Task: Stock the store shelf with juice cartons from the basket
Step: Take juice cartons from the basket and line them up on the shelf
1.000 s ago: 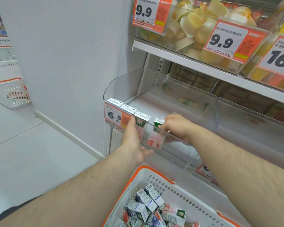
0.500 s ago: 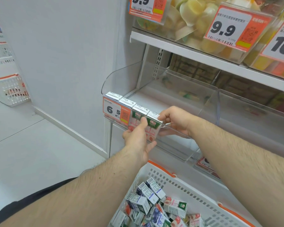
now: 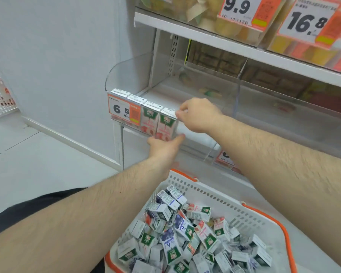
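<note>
The 4th carton [image 3: 166,124] stands upright at the bin's [image 3: 224,123] front, touching the 3rd. Right hand [image 3: 198,115] pinches its top right corner; left hand [image 3: 164,147], fingers relaxed, steadies it from below.

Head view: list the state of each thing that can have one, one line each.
Clear bin: four cartons upright along its front, the rest bare.
Fourth carton: upright, right end of the row.
Right hand: pinching the fourth carton's top corner.
Left hand: open, under the bin front.
Basket: heaped with loose cartons.
</note>
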Action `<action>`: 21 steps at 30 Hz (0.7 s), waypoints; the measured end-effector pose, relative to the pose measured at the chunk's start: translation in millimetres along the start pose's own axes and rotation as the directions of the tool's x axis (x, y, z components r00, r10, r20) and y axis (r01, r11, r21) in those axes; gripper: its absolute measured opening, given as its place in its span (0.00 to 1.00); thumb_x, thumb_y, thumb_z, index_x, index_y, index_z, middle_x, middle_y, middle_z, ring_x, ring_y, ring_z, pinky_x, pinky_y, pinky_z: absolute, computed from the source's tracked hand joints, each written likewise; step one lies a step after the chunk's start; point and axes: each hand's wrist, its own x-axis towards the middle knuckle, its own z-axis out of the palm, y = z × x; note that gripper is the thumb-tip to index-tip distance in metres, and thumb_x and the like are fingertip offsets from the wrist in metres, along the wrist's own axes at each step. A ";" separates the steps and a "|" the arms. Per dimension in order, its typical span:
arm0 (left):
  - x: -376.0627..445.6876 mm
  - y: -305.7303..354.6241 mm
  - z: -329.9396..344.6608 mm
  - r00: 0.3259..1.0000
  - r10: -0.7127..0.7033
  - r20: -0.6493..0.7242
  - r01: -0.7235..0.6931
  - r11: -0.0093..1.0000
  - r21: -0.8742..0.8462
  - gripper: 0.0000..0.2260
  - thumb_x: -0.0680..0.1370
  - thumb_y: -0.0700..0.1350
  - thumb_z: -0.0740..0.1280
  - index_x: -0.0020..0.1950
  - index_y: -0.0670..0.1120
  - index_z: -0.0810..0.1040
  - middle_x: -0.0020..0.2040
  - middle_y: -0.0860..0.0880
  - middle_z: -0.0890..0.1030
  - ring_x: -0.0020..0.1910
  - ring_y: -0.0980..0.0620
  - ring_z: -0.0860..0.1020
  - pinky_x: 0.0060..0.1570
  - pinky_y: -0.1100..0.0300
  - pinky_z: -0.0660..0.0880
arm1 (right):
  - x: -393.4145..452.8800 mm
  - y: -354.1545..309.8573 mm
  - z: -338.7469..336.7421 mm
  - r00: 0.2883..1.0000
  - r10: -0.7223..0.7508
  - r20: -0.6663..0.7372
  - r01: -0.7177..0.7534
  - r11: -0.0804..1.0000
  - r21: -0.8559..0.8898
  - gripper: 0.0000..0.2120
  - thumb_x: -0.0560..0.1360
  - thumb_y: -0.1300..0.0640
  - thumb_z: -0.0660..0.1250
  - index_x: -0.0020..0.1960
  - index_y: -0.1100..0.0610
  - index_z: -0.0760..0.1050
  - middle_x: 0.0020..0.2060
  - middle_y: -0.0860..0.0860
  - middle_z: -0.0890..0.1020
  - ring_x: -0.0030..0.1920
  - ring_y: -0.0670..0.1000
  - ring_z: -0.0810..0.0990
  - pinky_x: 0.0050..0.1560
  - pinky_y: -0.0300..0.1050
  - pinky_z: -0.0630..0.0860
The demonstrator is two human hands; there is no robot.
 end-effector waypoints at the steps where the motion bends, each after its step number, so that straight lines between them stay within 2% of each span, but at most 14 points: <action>1: -2.7 -5.4 0.5 1.000 -0.002 0.019 0.001 0.997 0.072 0.31 0.73 0.51 0.74 0.65 0.46 0.58 0.56 0.49 0.74 0.56 0.44 0.78 0.45 0.51 0.81 | -10.0 3.2 4.2 0.984 -0.071 -0.165 0.061 0.996 -0.069 0.14 0.80 0.48 0.58 0.51 0.55 0.79 0.51 0.55 0.82 0.52 0.61 0.79 0.46 0.48 0.73; 2: -4.8 -10.7 0.5 0.998 -0.012 0.058 0.004 0.989 0.145 0.30 0.74 0.51 0.74 0.65 0.46 0.59 0.53 0.49 0.74 0.54 0.46 0.78 0.45 0.51 0.80 | -21.4 6.4 10.2 0.930 -0.172 -0.325 0.143 0.984 -0.109 0.13 0.79 0.50 0.58 0.49 0.56 0.79 0.48 0.55 0.82 0.50 0.62 0.79 0.44 0.50 0.72; 4: -11.3 -20.2 -2.6 0.980 -0.033 0.197 -0.028 0.953 0.301 0.30 0.74 0.52 0.73 0.69 0.47 0.61 0.54 0.50 0.76 0.50 0.49 0.79 0.43 0.53 0.78 | -50.8 9.3 23.2 0.749 -0.349 -0.563 0.349 0.930 -0.111 0.11 0.76 0.55 0.60 0.41 0.58 0.77 0.36 0.55 0.81 0.39 0.62 0.79 0.35 0.50 0.73; 5: -16.2 -23.4 -3.2 0.959 -0.037 0.282 -0.080 0.916 0.393 0.30 0.73 0.53 0.72 0.69 0.47 0.63 0.56 0.50 0.77 0.47 0.51 0.80 0.40 0.55 0.77 | -66.5 11.3 29.6 0.680 -0.383 -0.625 0.426 0.901 -0.088 0.11 0.74 0.55 0.60 0.37 0.58 0.76 0.31 0.54 0.79 0.34 0.61 0.78 0.32 0.49 0.73; 6: -18.5 -27.7 -2.7 0.932 -0.032 0.361 -0.158 0.860 0.486 0.27 0.73 0.54 0.71 0.68 0.46 0.67 0.55 0.49 0.79 0.43 0.52 0.79 0.37 0.58 0.76 | -79.7 15.7 38.8 0.651 -0.392 -0.650 0.475 0.878 -0.054 0.12 0.73 0.55 0.59 0.35 0.58 0.75 0.28 0.53 0.77 0.31 0.60 0.76 0.30 0.49 0.73; 7: -24.1 -30.2 -2.5 0.902 -0.015 0.432 -0.257 0.784 0.565 0.21 0.73 0.52 0.69 0.64 0.45 0.72 0.51 0.49 0.80 0.39 0.52 0.77 0.35 0.59 0.74 | -91.7 21.4 48.8 0.664 -0.380 -0.644 0.491 0.871 -0.008 0.12 0.73 0.55 0.59 0.35 0.58 0.76 0.27 0.52 0.77 0.30 0.58 0.76 0.30 0.48 0.73; 9: -30.3 -36.9 -2.9 0.851 0.025 0.525 -0.437 0.589 0.680 0.13 0.71 0.50 0.67 0.51 0.46 0.76 0.41 0.50 0.79 0.36 0.51 0.75 0.35 0.59 0.74 | -112.9 34.8 69.1 0.743 -0.314 -0.591 0.453 0.886 0.099 0.12 0.74 0.54 0.59 0.38 0.58 0.78 0.29 0.51 0.79 0.32 0.57 0.78 0.33 0.49 0.75; 11: -28.8 -44.7 -7.1 0.832 -0.002 0.555 -0.508 0.399 0.763 0.14 0.66 0.55 0.68 0.48 0.51 0.75 0.41 0.53 0.78 0.40 0.50 0.78 0.40 0.57 0.77 | -132.1 50.2 88.4 0.835 -0.204 -0.511 0.358 0.906 0.225 0.13 0.74 0.54 0.60 0.39 0.58 0.79 0.31 0.51 0.81 0.34 0.56 0.79 0.35 0.51 0.76; 15: -25.0 -66.2 -23.4 0.796 -0.150 0.587 -0.577 0.109 0.809 0.16 0.75 0.49 0.69 0.62 0.49 0.74 0.52 0.53 0.77 0.50 0.52 0.76 0.50 0.60 0.74 | -159.1 80.1 132.3 0.967 0.005 -0.255 0.093 0.923 0.373 0.08 0.76 0.58 0.65 0.41 0.56 0.81 0.31 0.49 0.81 0.35 0.54 0.79 0.39 0.48 0.75; 18: -20.3 -85.5 -30.2 0.777 -0.226 0.587 -0.608 -0.030 0.793 0.16 0.76 0.49 0.67 0.64 0.49 0.74 0.58 0.51 0.77 0.52 0.51 0.76 0.54 0.56 0.75 | -171.1 95.5 160.6 0.994 0.061 -0.086 -0.022 0.916 0.401 0.09 0.77 0.58 0.64 0.42 0.52 0.81 0.30 0.42 0.77 0.35 0.50 0.78 0.41 0.45 0.75; 21: -15.0 -103.1 -35.0 0.764 -0.308 0.567 -0.628 -0.153 0.763 0.15 0.77 0.47 0.65 0.63 0.50 0.75 0.59 0.50 0.78 0.52 0.50 0.76 0.54 0.54 0.76 | -172.8 105.8 177.1 0.992 0.125 0.011 -0.117 0.887 0.446 0.10 0.77 0.58 0.62 0.42 0.50 0.80 0.31 0.40 0.77 0.35 0.45 0.77 0.40 0.41 0.74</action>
